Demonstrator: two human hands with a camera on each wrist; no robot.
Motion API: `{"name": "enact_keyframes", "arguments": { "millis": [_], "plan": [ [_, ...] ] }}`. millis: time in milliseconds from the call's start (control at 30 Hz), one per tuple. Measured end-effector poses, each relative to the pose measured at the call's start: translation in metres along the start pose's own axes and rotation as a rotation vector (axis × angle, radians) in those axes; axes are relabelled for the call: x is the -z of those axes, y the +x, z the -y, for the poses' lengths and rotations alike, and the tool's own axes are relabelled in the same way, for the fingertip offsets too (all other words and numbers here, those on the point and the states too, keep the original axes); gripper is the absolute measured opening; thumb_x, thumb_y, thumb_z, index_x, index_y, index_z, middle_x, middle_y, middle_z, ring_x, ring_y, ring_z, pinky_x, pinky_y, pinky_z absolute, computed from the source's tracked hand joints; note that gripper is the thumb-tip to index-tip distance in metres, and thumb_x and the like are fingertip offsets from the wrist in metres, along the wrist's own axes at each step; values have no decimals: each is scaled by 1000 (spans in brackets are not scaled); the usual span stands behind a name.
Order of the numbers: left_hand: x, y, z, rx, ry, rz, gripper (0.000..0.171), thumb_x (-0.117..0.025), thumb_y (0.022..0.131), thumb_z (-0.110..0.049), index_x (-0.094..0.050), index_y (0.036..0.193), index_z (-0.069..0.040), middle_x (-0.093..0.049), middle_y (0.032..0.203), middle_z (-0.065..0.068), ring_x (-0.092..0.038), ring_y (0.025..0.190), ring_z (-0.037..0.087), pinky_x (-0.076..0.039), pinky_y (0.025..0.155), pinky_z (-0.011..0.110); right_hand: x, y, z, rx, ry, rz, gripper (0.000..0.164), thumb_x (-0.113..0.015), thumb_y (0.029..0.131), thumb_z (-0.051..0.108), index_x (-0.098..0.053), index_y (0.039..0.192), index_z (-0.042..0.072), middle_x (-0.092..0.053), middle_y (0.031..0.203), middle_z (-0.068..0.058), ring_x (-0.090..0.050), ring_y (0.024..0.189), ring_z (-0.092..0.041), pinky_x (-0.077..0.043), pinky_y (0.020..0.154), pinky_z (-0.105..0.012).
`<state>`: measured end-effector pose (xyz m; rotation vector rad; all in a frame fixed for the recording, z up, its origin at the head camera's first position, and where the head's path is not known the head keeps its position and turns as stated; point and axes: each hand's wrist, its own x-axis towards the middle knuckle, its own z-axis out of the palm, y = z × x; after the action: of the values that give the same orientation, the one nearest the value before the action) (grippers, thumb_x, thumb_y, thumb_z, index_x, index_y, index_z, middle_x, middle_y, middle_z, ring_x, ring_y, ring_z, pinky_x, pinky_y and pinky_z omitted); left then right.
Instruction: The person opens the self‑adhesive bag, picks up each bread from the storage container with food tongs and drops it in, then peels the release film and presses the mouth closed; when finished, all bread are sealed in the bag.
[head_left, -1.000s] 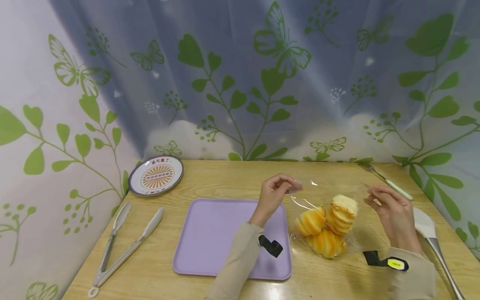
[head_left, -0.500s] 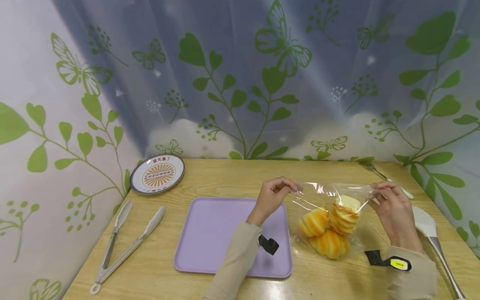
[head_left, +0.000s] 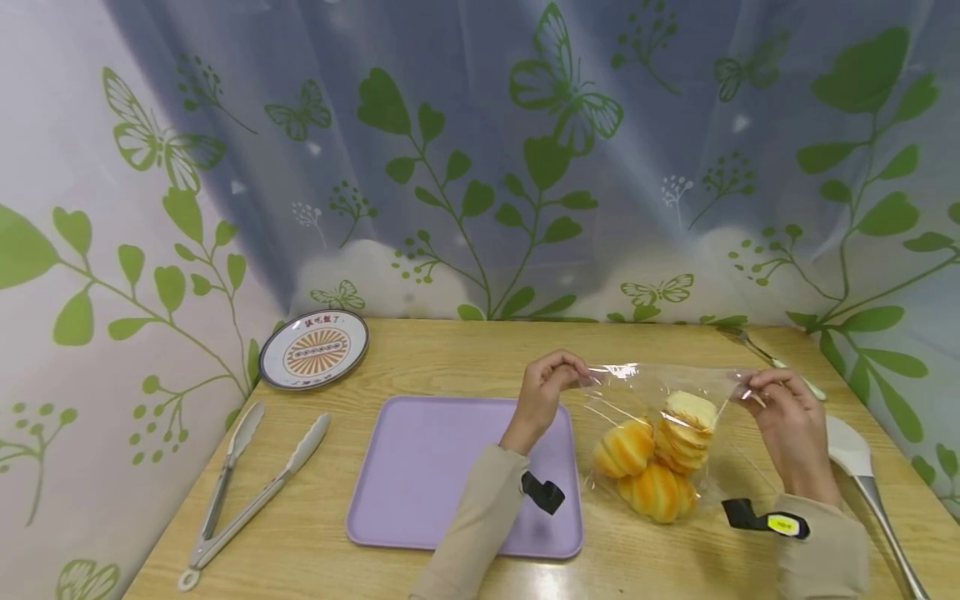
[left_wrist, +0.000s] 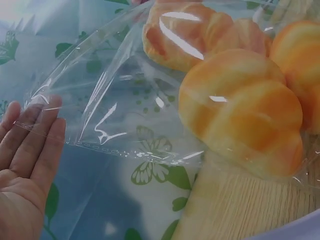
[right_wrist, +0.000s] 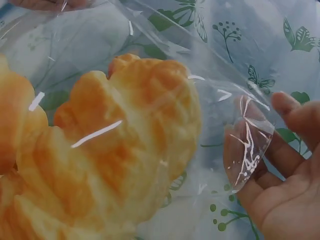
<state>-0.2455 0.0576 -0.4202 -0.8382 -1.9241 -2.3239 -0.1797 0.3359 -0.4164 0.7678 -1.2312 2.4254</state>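
A clear plastic bag (head_left: 652, 379) with several bread pieces inside stretches between both hands, right of the purple tray. My left hand (head_left: 536, 402) pinches its upper left corner; in the left wrist view, film lies over that hand's fingers (left_wrist: 42, 135). At the upper right corner, my right hand (head_left: 793, 429) grips the film, which crumples against the fingers (right_wrist: 250, 145) in the right wrist view. Through the film show a striped golden bun (head_left: 626, 447), a second bun (head_left: 658, 492) below it, and a paler, ridged bread (head_left: 688, 425) at upper right.
The purple tray (head_left: 420, 475) lies under the left forearm. Open tongs (head_left: 251, 517) and a patterned plate (head_left: 315, 350) are on the left. A white-headed spatula (head_left: 850, 446) and a green-handled fork (head_left: 798, 379) lie beyond the right hand. A printed curtain (head_left: 480, 167) backs the table.
The bag's upper edge has gone from loose and hard to see to spread nearly straight between the hands. The right hand has shifted slightly; the left hand has hardly moved.
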Motion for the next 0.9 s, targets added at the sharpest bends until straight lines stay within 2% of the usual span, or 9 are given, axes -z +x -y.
{"name": "enact_keyframes", "arguments": {
  "millis": [100,200,267,367,500,567,667,800,900],
  "plan": [
    [-2,0,-1,27,38,-38,29,-49,97,-9,-57,90,18,-60,92,39,-61,74,-2,-54,77,21,-2,0,1,-3,-52,-23,45,-17,102,-9,-61,95,-7,-71,100,-13,-68,91,-20,-55,83,-27],
    [-4,1,-2,69,97,-72,22,-67,91,-10,-61,88,10,-67,90,32,-65,72,3,-53,72,19,-7,0,2,-36,-262,-158,29,-36,100,-11,-62,94,0,-73,96,-4,-70,90,-12,-56,79,-20],
    [-5,1,-3,89,132,-90,20,-74,86,-11,-62,89,5,-71,91,27,-67,75,6,-54,71,18,-10,0,2,-67,-395,-254,20,-51,94,-12,-62,96,4,-74,93,0,-70,86,-8,-55,74,-17],
    [-7,1,-2,88,111,-109,23,-75,85,-9,-64,101,3,-71,96,27,-70,80,10,-56,75,22,-12,1,2,-89,-479,-299,26,-57,90,-13,-62,106,7,-75,92,4,-69,82,-5,-55,71,-15],
    [-13,0,0,134,33,-80,40,-72,88,-10,-61,126,-4,-69,103,24,-66,83,5,-55,83,23,-13,1,3,-79,-560,-256,34,-57,91,-11,-63,114,12,-73,92,8,-66,78,-3,-53,71,-12],
    [-18,0,2,182,21,-56,38,-71,89,-13,-63,125,-3,-69,107,18,-62,83,1,-53,83,22,-14,2,3,-79,-601,-211,33,-57,92,-10,-65,113,14,-72,92,9,-64,78,-1,-51,72,-10],
    [-28,-1,5,246,22,-81,29,-69,91,-17,-69,113,2,-70,106,14,-60,81,-2,-51,80,20,-16,3,5,-91,-649,-154,36,-56,92,-10,-63,117,14,-67,96,10,-61,81,0,-49,74,-9],
    [-38,0,6,226,-10,-109,25,-65,94,-13,-68,105,9,-71,108,23,-67,85,7,-55,84,24,-29,12,14,-125,-1001,-98,39,-61,93,0,-55,131,10,-55,107,17,-51,90,3,-41,80,-6],
    [-42,2,6,187,-26,-62,23,-62,95,-10,-66,107,10,-68,112,28,-71,95,18,-56,86,26,-49,31,21,-183,-1310,12,44,-66,93,13,-54,134,7,-51,119,11,-46,103,-5,-39,92,-20]
  ]
}}
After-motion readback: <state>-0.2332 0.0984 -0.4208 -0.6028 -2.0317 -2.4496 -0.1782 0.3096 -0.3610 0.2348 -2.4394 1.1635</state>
